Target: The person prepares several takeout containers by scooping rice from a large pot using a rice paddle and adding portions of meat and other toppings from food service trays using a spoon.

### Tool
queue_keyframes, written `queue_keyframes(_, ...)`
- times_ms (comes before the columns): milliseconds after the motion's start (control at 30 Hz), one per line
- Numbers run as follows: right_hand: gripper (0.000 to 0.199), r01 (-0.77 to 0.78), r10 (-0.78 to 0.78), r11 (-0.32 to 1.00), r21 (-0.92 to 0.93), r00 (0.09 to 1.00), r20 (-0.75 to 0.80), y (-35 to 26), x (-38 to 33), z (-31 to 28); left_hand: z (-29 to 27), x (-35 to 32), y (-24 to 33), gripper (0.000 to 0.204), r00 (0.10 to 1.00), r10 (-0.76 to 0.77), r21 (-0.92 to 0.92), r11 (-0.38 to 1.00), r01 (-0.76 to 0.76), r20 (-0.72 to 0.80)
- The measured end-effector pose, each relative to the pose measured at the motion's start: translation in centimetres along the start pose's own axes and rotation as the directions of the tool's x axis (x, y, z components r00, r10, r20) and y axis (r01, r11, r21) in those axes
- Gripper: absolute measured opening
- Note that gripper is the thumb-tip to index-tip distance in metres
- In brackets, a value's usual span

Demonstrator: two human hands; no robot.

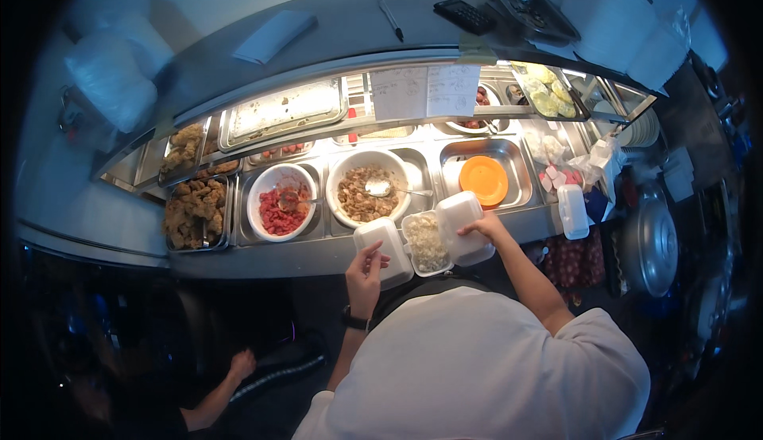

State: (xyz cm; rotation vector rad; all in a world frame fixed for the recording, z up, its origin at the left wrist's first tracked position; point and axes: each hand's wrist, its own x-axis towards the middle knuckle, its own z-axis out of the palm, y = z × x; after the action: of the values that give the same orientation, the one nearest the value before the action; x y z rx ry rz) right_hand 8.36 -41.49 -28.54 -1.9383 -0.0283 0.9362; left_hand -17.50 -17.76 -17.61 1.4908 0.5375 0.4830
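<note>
In front of my body, at the counter's near edge, white rice (427, 243) fills an open white foam food box. A white foam lid or box (462, 216) stands on its right, and my right hand (480, 228) grips its edge. Left of the rice is another white foam lid or box (395, 267). My left hand (366, 279) is over its near side, fingers spread apart, and I cannot tell whether they touch it. Just beyond are a white bowl of chopped brown food (354, 201) with a spoon (397, 190) and an orange plate or lid (483, 182) in a metal pan.
A white bowl of red chopped food (280, 221) and a tray of browned fried pieces (193, 211) stand to the left. A closed foam box (572, 211) sits at right. A metal-framed shelf (350, 31) overhangs the food. Another person's hand (242, 363) shows at lower left.
</note>
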Motion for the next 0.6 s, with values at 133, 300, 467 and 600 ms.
queue_keyframes(133, 0.071, 0.084, -0.084, 0.989, 0.124, 0.996, -0.006, -1.3, -1.1, 0.7, 1.4, 1.3, 1.0, 0.027, 0.997, 0.013, 0.029, 0.999, -0.016, 0.079)
queue_keyframes(300, 0.065, 0.03, -0.132, 0.84, 0.542, 0.98, 0.151, -3.0, -4.2, -0.5, 6.4, 4.4, -0.2, 0.033, 0.95, -0.112, 0.095, 0.992, 0.087, 0.291)
queue_keyframes(467, 0.06, -0.061, -0.19, 0.713, 0.699, 0.942, 0.277, -5.4, -6.8, -2.3, 13.6, 8.0, -1.9, 0.049, 0.913, -0.196, 0.087, 0.98, 0.177, 0.357)
queue_keyframes(600, 0.059, -0.091, -0.224, 0.647, 0.757, 0.926, 0.304, -3.6, -6.5, -3.1, 16.3, 9.2, -2.4, 0.048, 0.902, -0.266, 0.127, 0.964, 0.236, 0.341)
